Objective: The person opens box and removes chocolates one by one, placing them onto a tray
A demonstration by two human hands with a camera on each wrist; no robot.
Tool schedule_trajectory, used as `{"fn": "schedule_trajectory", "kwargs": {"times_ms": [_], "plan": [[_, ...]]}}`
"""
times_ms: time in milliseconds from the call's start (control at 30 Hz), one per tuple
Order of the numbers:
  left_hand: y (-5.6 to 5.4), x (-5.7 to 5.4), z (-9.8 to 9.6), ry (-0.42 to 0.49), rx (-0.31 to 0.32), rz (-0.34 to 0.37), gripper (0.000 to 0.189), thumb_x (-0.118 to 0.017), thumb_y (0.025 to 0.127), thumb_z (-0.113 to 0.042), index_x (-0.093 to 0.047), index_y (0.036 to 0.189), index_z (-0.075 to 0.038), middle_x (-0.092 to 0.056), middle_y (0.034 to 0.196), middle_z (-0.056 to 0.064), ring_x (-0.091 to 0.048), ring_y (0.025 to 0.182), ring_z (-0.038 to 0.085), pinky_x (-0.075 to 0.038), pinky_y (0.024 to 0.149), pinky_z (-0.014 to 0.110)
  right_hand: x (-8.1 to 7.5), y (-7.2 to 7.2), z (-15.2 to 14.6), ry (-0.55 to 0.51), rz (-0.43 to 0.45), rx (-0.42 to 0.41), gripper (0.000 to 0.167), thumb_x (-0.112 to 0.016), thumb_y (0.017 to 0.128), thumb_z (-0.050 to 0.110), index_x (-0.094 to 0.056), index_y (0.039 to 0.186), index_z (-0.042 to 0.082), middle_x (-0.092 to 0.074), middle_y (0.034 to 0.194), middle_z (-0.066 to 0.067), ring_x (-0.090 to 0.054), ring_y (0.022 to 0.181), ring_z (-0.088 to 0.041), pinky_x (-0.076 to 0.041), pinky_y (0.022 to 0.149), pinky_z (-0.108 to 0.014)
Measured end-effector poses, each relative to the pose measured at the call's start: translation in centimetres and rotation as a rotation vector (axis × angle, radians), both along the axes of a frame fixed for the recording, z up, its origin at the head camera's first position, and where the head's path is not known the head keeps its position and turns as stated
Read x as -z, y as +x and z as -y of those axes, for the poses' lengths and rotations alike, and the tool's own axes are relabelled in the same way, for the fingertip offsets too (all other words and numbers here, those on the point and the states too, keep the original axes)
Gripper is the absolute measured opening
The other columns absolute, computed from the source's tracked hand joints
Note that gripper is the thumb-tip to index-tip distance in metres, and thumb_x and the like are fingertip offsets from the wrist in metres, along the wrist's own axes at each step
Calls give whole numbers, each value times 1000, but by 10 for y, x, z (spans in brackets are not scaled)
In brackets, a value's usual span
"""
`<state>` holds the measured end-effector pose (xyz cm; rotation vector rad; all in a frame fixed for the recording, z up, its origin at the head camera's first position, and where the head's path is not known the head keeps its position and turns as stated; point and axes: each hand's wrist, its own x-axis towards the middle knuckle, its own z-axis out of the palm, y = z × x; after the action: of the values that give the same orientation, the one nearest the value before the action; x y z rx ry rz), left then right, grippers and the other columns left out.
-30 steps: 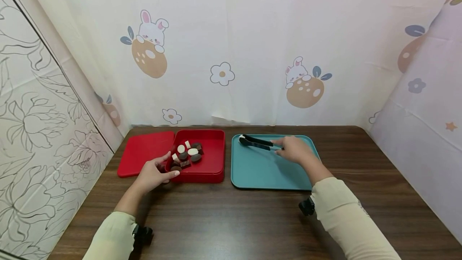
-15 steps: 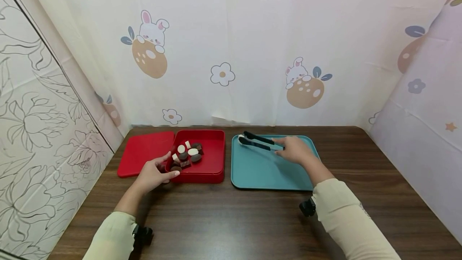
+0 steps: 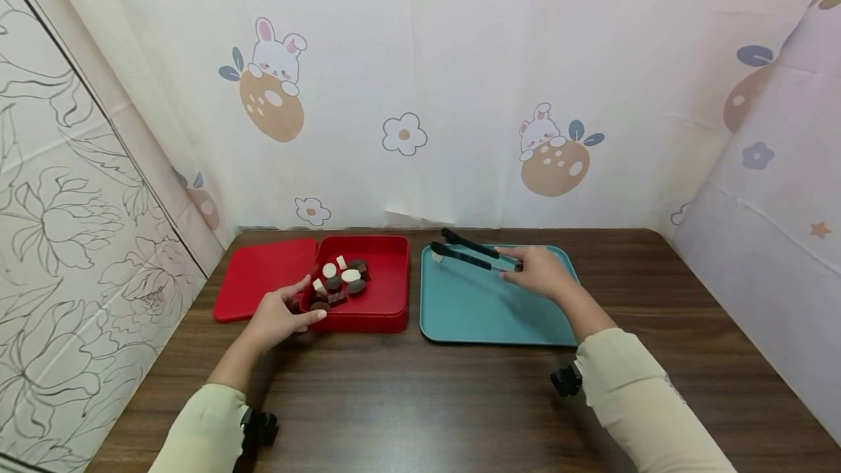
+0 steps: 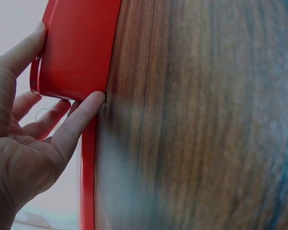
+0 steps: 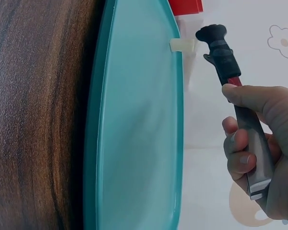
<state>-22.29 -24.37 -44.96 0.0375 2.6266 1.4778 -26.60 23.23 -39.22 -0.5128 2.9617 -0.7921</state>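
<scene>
My right hand (image 3: 535, 271) grips black-tipped tongs (image 3: 463, 256) above the left part of a teal tray (image 3: 493, 312). The tong tips stand apart with nothing between them. Below them, a white piece (image 3: 436, 257) sits at the tray's far left corner; it shows again as a pale block (image 5: 182, 45) in the right wrist view. My left hand (image 3: 276, 318) holds the near left corner of a red box (image 3: 388, 283), thumb and fingers on either side of it. Inside the box lie several dark and white chocolates (image 3: 342, 282). The left wrist view shows the fingers (image 4: 79, 122) against the box's side.
A red lid (image 3: 263, 279) lies flat to the left of the box, partly behind my left hand. The wooden table (image 3: 407, 400) extends in front of box and tray. Behind its far edge hangs a printed curtain (image 3: 407, 79).
The tongs have spread and lifted away from the white piece, which stays on the tray. My right hand has shifted slightly right. My left hand has not moved.
</scene>
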Motion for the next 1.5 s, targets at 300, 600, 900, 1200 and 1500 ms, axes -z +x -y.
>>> {"fn": "schedule_trajectory", "kwargs": {"times_ms": [300, 600, 900, 1200, 1500], "plan": [[-1, 1, 2, 8, 1, 1, 92, -84, 76, -36, -36, 152, -16, -52, 127, 21, -62, 79, 23, -59, 69, 33, -3, 1, 7, -55, -14, -34, 54, -73, 89, 18, -55, 140, 15, -35, 53, 2, -33, 51, -15, -29, 47, -29], [0, 1, 1, 1, 5, -7, 91, -84, 77, -35, -37, 151, -15, -54, 121, 22, -64, 74, 22, -59, 67, 33, -13, 0, 22, -38, -47, -124, 53, -74, 87, 18, -58, 138, 15, -46, 56, 2, -41, 54, -14, -33, 48, -29], [-1, 1, 1, 2, 3, -3, 91, -84, 76, -37, -37, 151, -15, -57, 112, 20, -63, 74, 23, -59, 67, 33, -26, -1, 42, -15, -38, -195, 55, -75, 87, 18, -57, 139, 15, -56, 63, 3, -46, 56, -14, -38, 50, -30], [-1, 1, 2, 5, 1, -1, 91, -84, 76, -37, -37, 151, -16, -55, 121, 20, -63, 77, 23, -59, 67, 33, -34, -4, 65, 19, 21, -273, 52, -78, 84, 17, -62, 134, 13, -59, 66, 4, -51, 61, -13, -42, 52, -29], [-2, 2, 1, 13, -1, -5, 91, -84, 76, -37, -38, 151, -16, -56, 122, 21, -63, 80, 24, -59, 68, 34, -37, -7, 88, 66, 51, -344, 48, -79, 84, 17, -65, 130, 14, -56, 60, 4, -48, 56, -12, -40, 53, -27]]}}
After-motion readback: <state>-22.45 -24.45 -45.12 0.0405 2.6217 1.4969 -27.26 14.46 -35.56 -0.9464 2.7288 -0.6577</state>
